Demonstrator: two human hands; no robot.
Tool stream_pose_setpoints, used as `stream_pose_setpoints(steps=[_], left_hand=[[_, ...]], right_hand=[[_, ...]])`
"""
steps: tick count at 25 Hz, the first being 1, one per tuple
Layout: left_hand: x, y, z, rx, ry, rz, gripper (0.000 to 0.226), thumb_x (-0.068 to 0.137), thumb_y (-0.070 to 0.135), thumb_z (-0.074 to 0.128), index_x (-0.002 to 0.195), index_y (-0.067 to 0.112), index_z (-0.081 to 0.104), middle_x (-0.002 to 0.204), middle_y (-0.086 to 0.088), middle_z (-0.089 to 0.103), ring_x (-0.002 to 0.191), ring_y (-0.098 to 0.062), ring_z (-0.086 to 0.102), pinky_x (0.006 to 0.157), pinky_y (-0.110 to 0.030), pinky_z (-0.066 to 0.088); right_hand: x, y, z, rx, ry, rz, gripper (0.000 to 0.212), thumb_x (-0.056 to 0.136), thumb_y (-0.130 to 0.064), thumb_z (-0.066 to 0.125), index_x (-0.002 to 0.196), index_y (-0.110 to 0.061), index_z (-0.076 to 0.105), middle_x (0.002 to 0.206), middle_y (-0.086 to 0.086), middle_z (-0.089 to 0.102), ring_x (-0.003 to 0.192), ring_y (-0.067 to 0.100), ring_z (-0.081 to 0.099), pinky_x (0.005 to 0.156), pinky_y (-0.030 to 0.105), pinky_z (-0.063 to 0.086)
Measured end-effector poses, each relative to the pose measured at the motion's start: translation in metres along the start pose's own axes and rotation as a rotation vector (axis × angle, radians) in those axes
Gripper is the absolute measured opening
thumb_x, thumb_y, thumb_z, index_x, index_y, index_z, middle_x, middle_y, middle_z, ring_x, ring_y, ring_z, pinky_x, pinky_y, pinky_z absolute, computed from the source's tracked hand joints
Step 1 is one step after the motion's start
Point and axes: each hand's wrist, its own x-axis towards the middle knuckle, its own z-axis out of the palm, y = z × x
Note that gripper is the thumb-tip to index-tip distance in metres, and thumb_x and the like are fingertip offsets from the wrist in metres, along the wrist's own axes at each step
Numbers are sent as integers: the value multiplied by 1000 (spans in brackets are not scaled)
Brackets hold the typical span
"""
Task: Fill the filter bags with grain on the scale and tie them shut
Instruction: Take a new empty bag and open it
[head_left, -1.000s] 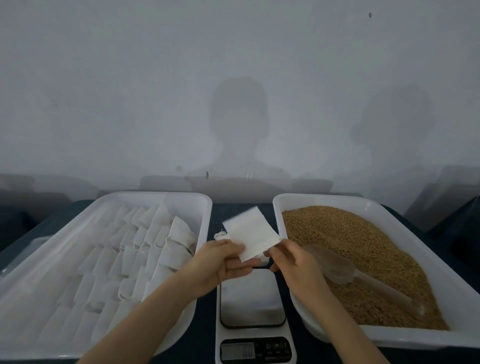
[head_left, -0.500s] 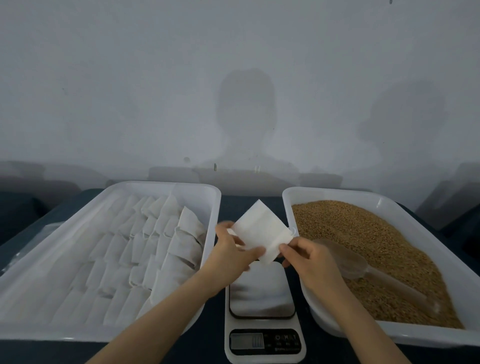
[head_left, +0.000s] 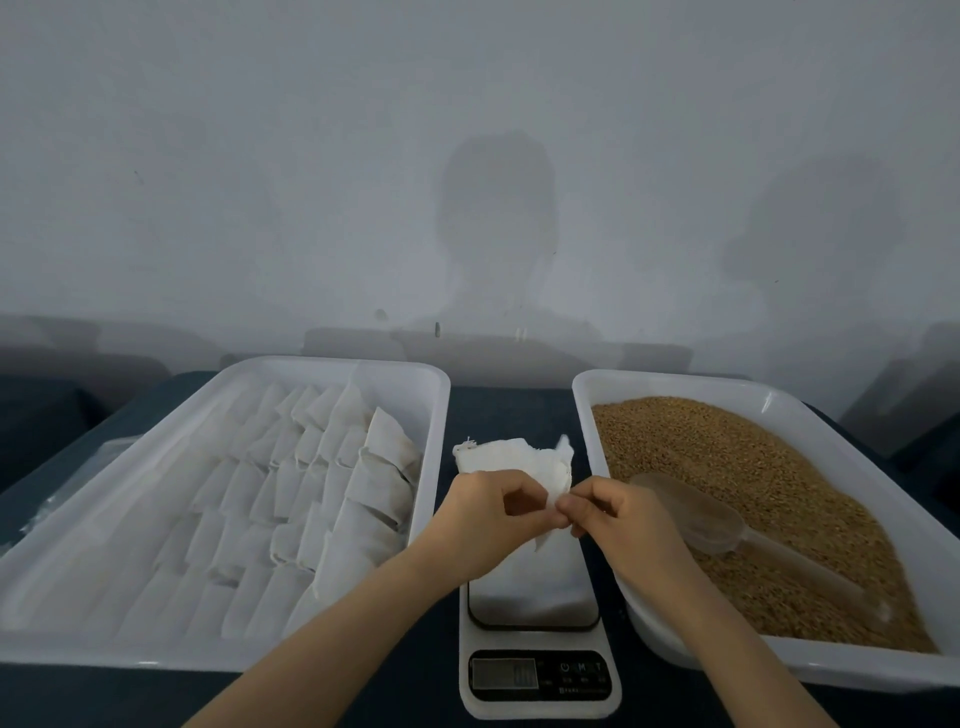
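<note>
Filter bag (head_left: 511, 462): white and crumpled, held in the air above the far end of the scale (head_left: 537, 597), between the two trays. It touches neither the scale nor a tray.

Left hand (head_left: 488, 512): fingers (head_left: 511, 486) curled, gripping the bag's near left portion. Most of the bag rises beyond the knuckles, on the far side.

Right hand (head_left: 613, 514): thumb and fingertips pinch the bag's near right edge. The two hands almost meet there. A small flap of the bag hangs below the pinch, toward the scale platform.

Bag mouth: cannot tell whether it is open. A frayed bit of string shows at the far left corner.

Scale: on the dark desk (head_left: 498, 410), centre near. The platform is bare and reflective. The display (head_left: 511, 674) is at the near end, reading not legible.

Left tray (head_left: 442, 415): white, holding rows of stacked bags (head_left: 311, 467) laid flat and overlapping.

Right tray (head_left: 582, 415): white, filled with brown grain (head_left: 727, 467). A translucent scoop (head_left: 698, 514) lies on the grain just right of the right hand, its handle running to the near right.

Obstructions: the left forearm crosses the near right corner of the left tray. The right wrist overlaps the left rim of the right tray. Both hands hide the far part of the platform.

Background: plain grey wall (head_left: 260, 182) with shadows.
</note>
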Motion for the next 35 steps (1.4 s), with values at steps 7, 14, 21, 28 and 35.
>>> stream_pose_setpoints(steps=[7, 14, 21, 28, 35], left_hand=[[0, 1, -1, 31, 5, -38, 15, 90, 27, 65, 76, 28, 70, 65, 19, 64, 65, 4, 61, 61, -8, 45], [0, -1, 5, 40, 104, -55, 21, 90, 26, 63, 71, 28, 53, 71, 7, 63, 66, 5, 59, 59, -6, 46], [-1, -5, 6, 47, 97, 192, 16, 88, 22, 68, 77, 27, 57, 84, 16, 59, 82, -1, 58, 72, -12, 47], [10, -3, -7, -336, 170, -111, 26, 95, 30, 57, 118, 36, 48, 115, 10, 56, 104, -7, 58, 83, -26, 55], [12, -6, -10, -442, 219, -106, 18, 88, 21, 69, 100, 31, 60, 89, 10, 68, 85, -6, 66, 68, -18, 53]], right_hand=[[-1, 2, 2, -16, 11, 12, 16, 89, -24, 61, 74, -21, 63, 66, -16, 66, 62, -1, 61, 59, 8, 42], [-3, 2, 4, -190, 140, -159, 19, 85, -11, 64, 76, -24, 54, 64, -4, 61, 59, 10, 60, 56, 29, 51], [0, -1, 9, -288, 87, -239, 20, 86, -3, 61, 71, -16, 64, 65, -15, 54, 58, 2, 52, 52, 13, 39], [-2, -1, 1, -43, 122, 49, 26, 89, -8, 59, 63, -3, 62, 39, -10, 43, 37, 5, 35, 39, 13, 25], [-2, -3, -2, 34, 75, 51, 29, 90, -10, 59, 71, 12, 57, 51, 1, 39, 48, 9, 30, 48, 21, 22]])
